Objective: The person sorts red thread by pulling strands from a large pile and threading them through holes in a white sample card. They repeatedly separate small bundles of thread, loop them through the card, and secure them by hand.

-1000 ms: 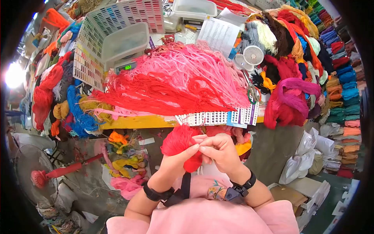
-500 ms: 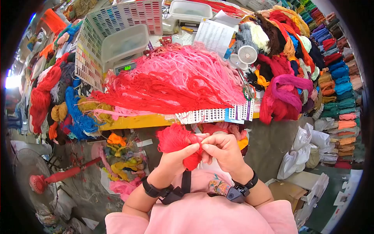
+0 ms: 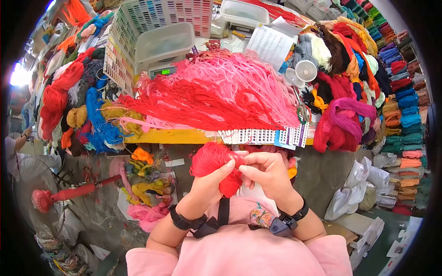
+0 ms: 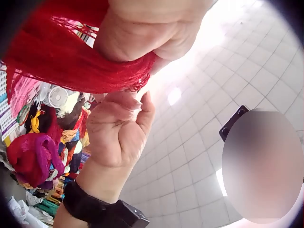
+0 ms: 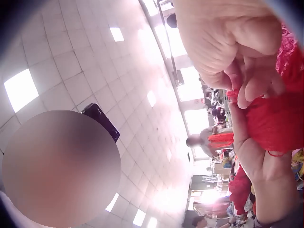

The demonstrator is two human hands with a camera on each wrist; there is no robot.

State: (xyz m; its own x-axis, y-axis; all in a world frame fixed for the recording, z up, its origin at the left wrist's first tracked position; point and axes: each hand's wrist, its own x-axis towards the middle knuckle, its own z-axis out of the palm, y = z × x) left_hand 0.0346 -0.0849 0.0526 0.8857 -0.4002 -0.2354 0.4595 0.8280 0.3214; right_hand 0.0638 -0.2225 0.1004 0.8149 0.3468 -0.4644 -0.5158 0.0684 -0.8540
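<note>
A bundled skein of red yarn [image 3: 211, 162] is in my left hand [image 3: 208, 185], held in front of my chest below the table edge. The left thumb lies across the skein, with the other fingers behind it. My right hand [image 3: 270, 175] pinches at the skein's right end, thumb and index close to the left thumb tip. In the left wrist view the yarn [image 4: 71, 66] hangs in a wide loop under the left hand, the right fingertips just below it. The right wrist view shows red yarn [image 5: 273, 123] between both hands; I cannot tell which strands the right fingers pinch.
Loose red yarn [image 3: 193, 106] and pink yarn [image 3: 230, 76] cover the table ahead. Behind stand a digital scale [image 3: 163, 72], a plastic tub [image 3: 165, 41] and a colour chart [image 3: 120, 60]. Scissors [image 3: 301, 112] lie at right. A red-stemmed fan [image 3: 73, 193] stands at left.
The head view has shifted, and the scale reading goes from 0.02 to 0.00. Both hands stay on the red skein, the right fingers moving slightly at its end. Another person's arm appears at far left.
</note>
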